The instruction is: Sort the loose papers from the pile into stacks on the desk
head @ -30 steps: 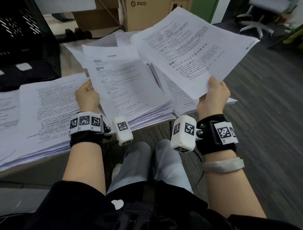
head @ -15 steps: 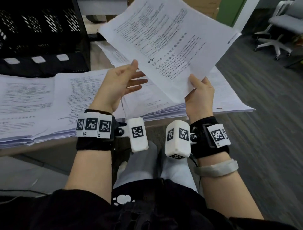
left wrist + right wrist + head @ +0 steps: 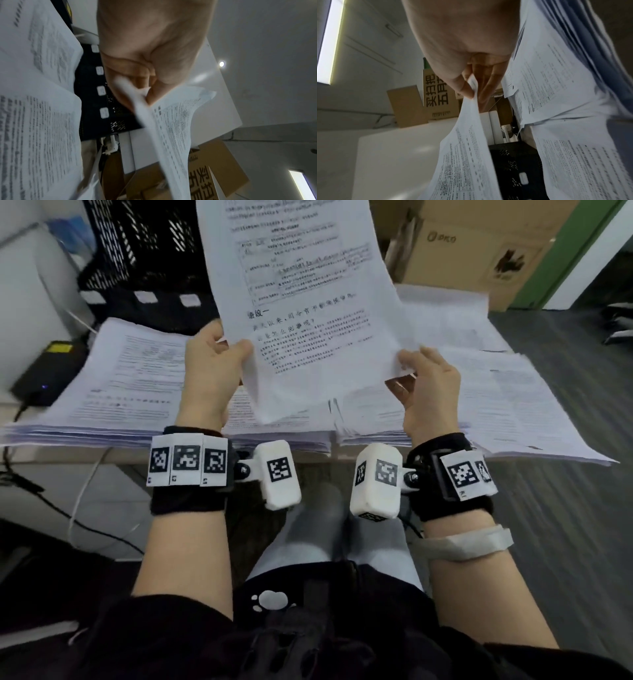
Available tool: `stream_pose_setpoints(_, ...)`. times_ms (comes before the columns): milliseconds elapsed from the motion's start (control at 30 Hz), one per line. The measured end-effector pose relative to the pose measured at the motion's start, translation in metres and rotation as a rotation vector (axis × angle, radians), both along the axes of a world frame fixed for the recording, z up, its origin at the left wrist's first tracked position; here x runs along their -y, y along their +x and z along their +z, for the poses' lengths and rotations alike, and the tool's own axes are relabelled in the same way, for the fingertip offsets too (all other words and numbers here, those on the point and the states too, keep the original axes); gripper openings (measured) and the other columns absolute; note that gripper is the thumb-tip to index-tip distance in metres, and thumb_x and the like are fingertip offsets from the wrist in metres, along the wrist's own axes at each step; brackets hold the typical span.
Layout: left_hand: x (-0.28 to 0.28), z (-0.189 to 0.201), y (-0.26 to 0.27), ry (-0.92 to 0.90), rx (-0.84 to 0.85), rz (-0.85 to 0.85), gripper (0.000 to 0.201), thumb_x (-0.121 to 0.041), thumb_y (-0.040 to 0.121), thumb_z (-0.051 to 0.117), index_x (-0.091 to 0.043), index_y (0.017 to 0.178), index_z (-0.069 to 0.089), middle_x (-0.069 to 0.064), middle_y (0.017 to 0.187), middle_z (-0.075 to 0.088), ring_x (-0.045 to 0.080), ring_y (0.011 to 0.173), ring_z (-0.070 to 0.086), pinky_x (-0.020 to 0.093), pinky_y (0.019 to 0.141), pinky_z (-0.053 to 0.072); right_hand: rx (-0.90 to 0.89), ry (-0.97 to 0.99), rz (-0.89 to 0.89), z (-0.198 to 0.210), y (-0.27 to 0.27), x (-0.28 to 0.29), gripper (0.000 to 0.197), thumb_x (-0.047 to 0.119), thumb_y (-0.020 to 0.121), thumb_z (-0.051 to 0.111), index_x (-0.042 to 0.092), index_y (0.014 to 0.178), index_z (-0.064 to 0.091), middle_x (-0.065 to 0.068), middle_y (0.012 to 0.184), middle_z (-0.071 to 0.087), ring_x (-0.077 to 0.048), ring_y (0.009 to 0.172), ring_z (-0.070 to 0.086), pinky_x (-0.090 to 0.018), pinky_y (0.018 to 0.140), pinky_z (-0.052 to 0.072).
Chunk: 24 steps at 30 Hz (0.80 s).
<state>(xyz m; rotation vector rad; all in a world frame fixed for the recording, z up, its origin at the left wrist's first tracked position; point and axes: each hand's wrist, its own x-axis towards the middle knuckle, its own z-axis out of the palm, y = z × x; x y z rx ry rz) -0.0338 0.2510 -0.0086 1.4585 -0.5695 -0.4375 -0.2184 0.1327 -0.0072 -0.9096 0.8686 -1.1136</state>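
A printed sheet (image 3: 308,302) is held up above the desk, upright and slightly curled. My left hand (image 3: 219,354) pinches its lower left edge between thumb and fingers; the pinch (image 3: 139,94) shows close up in the left wrist view. My right hand (image 3: 424,371) pinches the lower right edge, seen as thumb against fingers (image 3: 472,90) in the right wrist view. Below lie paper stacks: one on the left (image 3: 120,385), one in the middle (image 3: 284,426) and a looser spread on the right (image 3: 513,392).
A black mesh tray (image 3: 147,251) stands at the back left of the desk. A black device (image 3: 48,371) with cables sits at the far left. Cardboard boxes (image 3: 479,248) stand behind the desk on the right. Grey floor lies to the right.
The sheet has been swung from the right to straight in front and turned upright. My left hand, open half a second ago, has taken hold of its left edge.
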Motion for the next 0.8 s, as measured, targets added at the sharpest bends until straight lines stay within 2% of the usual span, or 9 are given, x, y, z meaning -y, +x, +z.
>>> stream_pose_setpoints(67,-0.015,-0.003,0.016,-0.050,-0.018,0.187,0.025,-0.007,0.090,0.054,-0.014,0.113,0.058,0.000,0.090,0.068,0.005,0.074,0.063,0.014,0.060,0.049,-0.066,-0.049,0.082,0.001,0.015,-0.010,0.020,-0.005,0.083,0.059,0.014,0.075,0.059,-0.003,0.069,0.060,-0.012,0.055,0.056,-0.019,0.050,0.049)
stream_pose_setpoints(167,-0.038,-0.009,0.037,-0.090,-0.103,0.340,0.030,-0.012,0.086,0.061,-0.015,0.115,0.055,-0.001,0.092,0.068,0.004,0.076,0.066,0.019,0.071,0.054,-0.101,-0.064,0.183,-0.003,0.044,-0.026,0.023,-0.010,0.080,0.059,0.010,0.072,0.058,-0.007,0.073,0.061,-0.014,0.058,0.059,-0.019,0.050,0.051)
stream_pose_setpoints(267,-0.063,-0.012,0.053,-0.046,-0.188,0.360,0.044,-0.015,0.079,0.068,-0.010,0.122,0.056,-0.002,0.102,0.068,0.008,0.088,0.066,0.022,0.079,0.055,-0.056,0.003,0.210,-0.010,0.072,-0.040,0.021,-0.014,0.079,0.057,0.004,0.070,0.054,-0.009,0.074,0.056,-0.018,0.063,0.056,-0.017,0.051,0.051)
stream_pose_setpoints(367,-0.086,-0.017,0.068,0.045,-0.210,0.291,0.032,-0.010,0.079,0.065,-0.008,0.111,0.064,-0.003,0.092,0.069,0.010,0.078,0.066,0.019,0.062,0.053,-0.055,0.046,0.273,-0.020,0.096,-0.055,0.024,-0.013,0.079,0.056,0.004,0.064,0.051,-0.009,0.076,0.052,-0.017,0.061,0.056,-0.018,0.051,0.051)
stream_pose_setpoints(500,-0.116,-0.028,0.085,-0.003,-0.259,0.449,0.049,-0.002,0.065,0.071,-0.007,0.112,0.060,0.008,0.104,0.068,0.023,0.088,0.069,0.033,0.072,0.059,-0.100,0.070,0.401,-0.032,0.120,-0.074,0.025,-0.012,0.079,0.056,0.006,0.064,0.048,-0.007,0.072,0.051,-0.010,0.047,0.057,-0.018,0.051,0.050)
stream_pose_setpoints(600,-0.134,-0.033,0.097,-0.156,-0.244,0.700,0.048,0.006,0.065,0.073,-0.005,0.108,0.054,0.000,0.084,0.059,0.013,0.075,0.061,0.021,0.069,0.054,-0.131,0.086,0.470,-0.038,0.135,-0.087,0.024,-0.012,0.079,0.058,0.006,0.066,0.048,-0.006,0.068,0.051,-0.008,0.044,0.058,-0.018,0.052,0.051)
stream_pose_setpoints(667,-0.143,-0.033,0.103,-0.241,-0.236,0.780,0.047,0.006,0.058,0.073,-0.003,0.100,0.055,0.002,0.077,0.056,0.016,0.073,0.056,0.020,0.070,0.052,-0.140,0.105,0.505,-0.040,0.145,-0.097,0.021,-0.012,0.080,0.058,0.004,0.069,0.050,-0.006,0.067,0.052,-0.009,0.042,0.059,-0.019,0.052,0.053)
stream_pose_setpoints(733,-0.149,-0.034,0.107,-0.276,-0.249,0.791,0.042,0.003,0.056,0.073,-0.008,0.093,0.056,0.003,0.077,0.057,0.015,0.072,0.056,0.022,0.073,0.052,-0.125,0.123,0.526,-0.041,0.154,-0.107,0.018,-0.014,0.079,0.057,0.003,0.079,0.051,-0.006,0.065,0.052,-0.010,0.041,0.059,-0.024,0.058,0.057)
stream_pose_setpoints(800,-0.152,-0.033,0.107,-0.241,-0.274,0.755,0.039,-0.004,0.061,0.073,-0.015,0.094,0.056,0.002,0.088,0.060,0.013,0.077,0.059,0.024,0.076,0.051,-0.094,0.149,0.530,-0.042,0.162,-0.116,0.021,-0.015,0.079,0.057,0.004,0.083,0.048,-0.005,0.063,0.049,-0.012,0.041,0.060,-0.032,0.071,0.058)
